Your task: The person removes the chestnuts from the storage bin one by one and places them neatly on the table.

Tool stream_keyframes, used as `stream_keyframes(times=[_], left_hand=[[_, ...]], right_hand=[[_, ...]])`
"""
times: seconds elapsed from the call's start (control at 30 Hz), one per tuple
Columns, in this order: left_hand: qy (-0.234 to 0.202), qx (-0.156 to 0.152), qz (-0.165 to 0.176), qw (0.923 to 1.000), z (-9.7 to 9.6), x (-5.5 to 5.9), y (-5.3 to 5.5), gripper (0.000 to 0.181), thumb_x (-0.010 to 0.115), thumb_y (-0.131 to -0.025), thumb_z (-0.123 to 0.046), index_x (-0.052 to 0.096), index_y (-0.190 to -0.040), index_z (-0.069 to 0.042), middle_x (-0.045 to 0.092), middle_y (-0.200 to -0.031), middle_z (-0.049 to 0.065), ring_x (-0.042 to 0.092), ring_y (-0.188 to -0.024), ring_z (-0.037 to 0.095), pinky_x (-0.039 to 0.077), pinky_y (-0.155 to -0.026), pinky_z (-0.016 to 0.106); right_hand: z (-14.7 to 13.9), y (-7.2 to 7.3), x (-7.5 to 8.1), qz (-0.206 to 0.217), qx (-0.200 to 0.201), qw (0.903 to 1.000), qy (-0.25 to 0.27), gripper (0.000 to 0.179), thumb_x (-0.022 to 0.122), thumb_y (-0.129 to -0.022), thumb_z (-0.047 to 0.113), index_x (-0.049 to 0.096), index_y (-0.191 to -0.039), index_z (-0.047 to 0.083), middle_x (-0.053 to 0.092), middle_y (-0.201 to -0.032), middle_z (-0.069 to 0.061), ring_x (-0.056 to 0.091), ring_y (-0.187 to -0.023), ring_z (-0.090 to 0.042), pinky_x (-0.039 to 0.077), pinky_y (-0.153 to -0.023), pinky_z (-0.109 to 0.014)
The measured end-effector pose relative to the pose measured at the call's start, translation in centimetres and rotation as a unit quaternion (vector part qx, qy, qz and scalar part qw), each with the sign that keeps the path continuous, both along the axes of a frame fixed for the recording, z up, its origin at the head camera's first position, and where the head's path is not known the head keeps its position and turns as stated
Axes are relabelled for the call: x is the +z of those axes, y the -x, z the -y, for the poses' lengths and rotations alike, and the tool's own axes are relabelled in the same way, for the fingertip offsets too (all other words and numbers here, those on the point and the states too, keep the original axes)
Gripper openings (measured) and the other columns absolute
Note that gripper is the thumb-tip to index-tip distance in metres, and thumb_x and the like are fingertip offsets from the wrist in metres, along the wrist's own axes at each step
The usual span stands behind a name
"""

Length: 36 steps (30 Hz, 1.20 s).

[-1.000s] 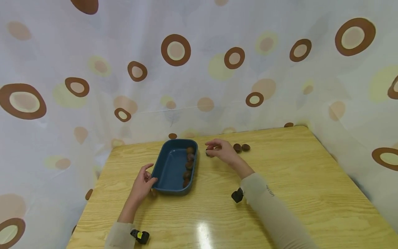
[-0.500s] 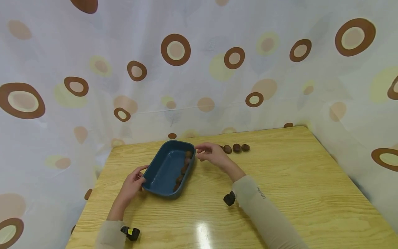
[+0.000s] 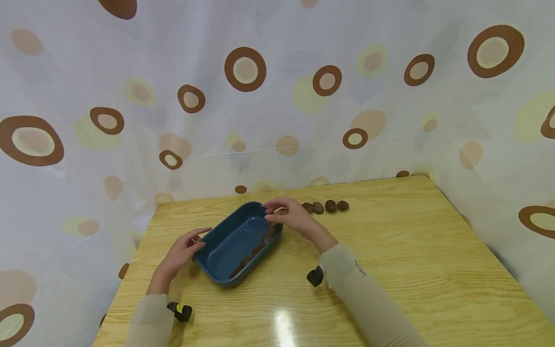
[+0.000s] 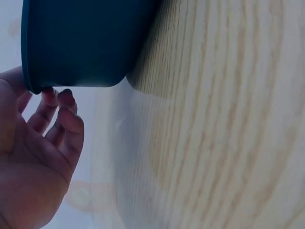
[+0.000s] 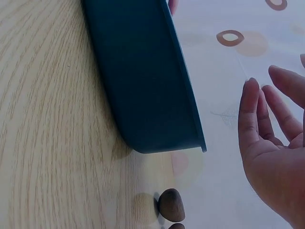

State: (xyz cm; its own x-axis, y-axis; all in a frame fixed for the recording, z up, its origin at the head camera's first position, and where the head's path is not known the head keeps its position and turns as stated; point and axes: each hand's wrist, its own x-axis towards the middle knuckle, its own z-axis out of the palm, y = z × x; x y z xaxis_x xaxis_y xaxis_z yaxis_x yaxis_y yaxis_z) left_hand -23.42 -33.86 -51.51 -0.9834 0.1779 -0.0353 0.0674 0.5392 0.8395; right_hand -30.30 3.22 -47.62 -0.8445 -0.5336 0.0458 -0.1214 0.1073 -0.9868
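A deep blue rectangular dish (image 3: 236,241) stands slantwise on the table, with several brown chestnuts (image 3: 257,249) lined along its right inner wall. My left hand (image 3: 179,253) holds the dish's left rim; in the left wrist view its fingertips touch the outer wall just under the rim. Above the dish's far right corner hovers my right hand (image 3: 288,216), fingers loosely bent. The right wrist view shows that hand (image 5: 274,129) apart from the dish, with nothing between its fingers. Right of it, several more chestnuts (image 3: 331,206) lie in a row on the table.
The wooden table (image 3: 390,260) ends at the back against a white curtain (image 3: 286,115) printed with brown rings. Small black cameras (image 3: 315,276) are strapped to both wrists.
The dish has turned clockwise, its near end swinging left along with my left hand. My right hand has moved left over the dish's corner; a dark item at its fingertips earlier no longer shows there.
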Motion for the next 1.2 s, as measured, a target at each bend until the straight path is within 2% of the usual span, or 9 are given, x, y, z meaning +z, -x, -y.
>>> stream_keyframes(times=[0.13,0.33,0.53,0.63,0.77,1.07,1.2], left_hand=[[-0.011,0.034,0.008,0.9993,-0.2,-0.2,-0.8,0.051,0.064,-0.104,-0.021,0.050,-0.152,-0.009,0.051,-0.100,0.011,0.051,-0.069,0.015,0.050,-0.058,0.033],[-0.032,0.024,0.041,0.9983,-0.4,-0.3,-2.8,0.064,0.064,-0.100,-0.009,0.031,-0.155,-0.008,0.052,-0.100,0.010,0.060,-0.074,0.020,0.052,-0.059,0.034],[-0.048,0.043,0.033,0.9974,-0.7,-0.1,-3.6,0.055,0.062,-0.100,-0.003,0.043,-0.151,-0.012,0.049,-0.103,0.012,0.058,-0.075,0.020,0.053,-0.062,0.034],[-0.056,0.042,0.029,0.9971,-0.7,-0.3,-3.5,0.053,0.062,-0.101,-0.003,0.046,-0.151,-0.013,0.046,-0.104,0.012,0.056,-0.075,0.019,0.053,-0.062,0.034],[-0.060,0.019,0.027,0.9976,-0.1,-0.6,-2.8,0.053,0.061,-0.102,-0.004,0.046,-0.151,-0.011,0.045,-0.104,0.012,0.057,-0.076,0.019,0.054,-0.063,0.035],[-0.054,-0.039,0.018,0.9976,0.6,-0.4,-0.7,0.049,0.058,-0.104,-0.003,0.049,-0.152,-0.011,0.045,-0.099,0.013,0.054,-0.071,0.020,0.054,-0.066,0.036],[-0.065,-0.036,0.024,0.9969,0.3,-0.3,0.0,0.047,0.058,-0.107,-0.015,0.049,-0.153,-0.013,0.045,-0.107,0.013,0.055,-0.076,0.018,0.055,-0.069,0.035]], right_hand=[[0.3,0.1,-0.2,-0.006,0.015,0.9998,-0.007,0.041,0.070,-0.100,0.017,0.063,-0.140,0.010,0.063,-0.126,-0.015,0.067,-0.112,-0.037,0.055,-0.096,-0.042],[0.4,0.2,-0.5,-0.006,0.017,0.9997,-0.014,0.043,0.070,-0.100,0.017,0.061,-0.142,0.007,0.063,-0.123,-0.012,0.069,-0.107,-0.028,0.055,-0.095,-0.042],[0.6,0.3,-0.8,-0.005,0.024,0.9996,-0.013,0.044,0.069,-0.101,0.016,0.061,-0.142,0.005,0.063,-0.120,-0.010,0.069,-0.106,-0.025,0.055,-0.095,-0.043],[1.0,0.2,-1.0,0.004,0.040,0.9992,-0.003,0.043,0.069,-0.101,0.014,0.061,-0.142,0.005,0.062,-0.117,-0.009,0.067,-0.111,-0.038,0.056,-0.097,-0.048],[2.0,-0.3,-1.1,0.005,0.067,0.9977,-0.004,0.039,0.068,-0.101,0.010,0.062,-0.139,0.006,0.063,-0.115,-0.012,0.063,-0.115,-0.050,0.054,-0.099,-0.054],[5.0,-1.6,-0.9,-0.005,0.153,0.9868,-0.053,0.038,0.067,-0.102,0.012,0.063,-0.139,0.008,0.068,-0.118,-0.011,0.066,-0.110,-0.048,0.055,-0.097,-0.052],[6.4,-2.1,-1.1,0.008,0.173,0.9825,-0.069,0.039,0.068,-0.101,0.013,0.064,-0.139,0.006,0.069,-0.117,-0.010,0.068,-0.107,-0.043,0.056,-0.095,-0.050]])
